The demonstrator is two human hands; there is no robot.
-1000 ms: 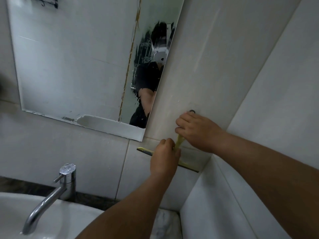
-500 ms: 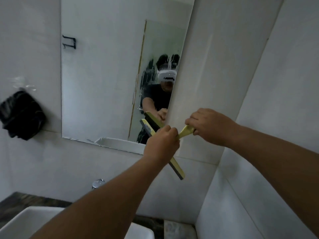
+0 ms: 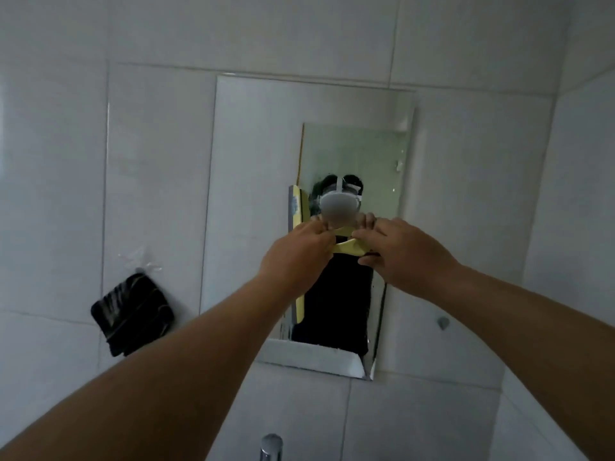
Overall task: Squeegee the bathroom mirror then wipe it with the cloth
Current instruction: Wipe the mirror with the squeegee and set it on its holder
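Note:
A yellow squeegee stands against the bathroom mirror, its blade upright along the glass and its handle pointing right. My left hand grips the handle close to the blade. My right hand pinches the handle's other end. Both hands are in front of the mirror's middle, over the reflection of a person in dark clothes. A dark cloth hangs on the tiled wall to the left of the mirror, away from both hands.
The top of a chrome tap shows at the bottom edge below the mirror. A small round wall hook sits right of the mirror. White tiled walls meet in a corner on the right.
The squeegee has come up from the wall hook beside the mirror onto the glass, and its blade has turned from slanted to upright. My view has swung to face the mirror.

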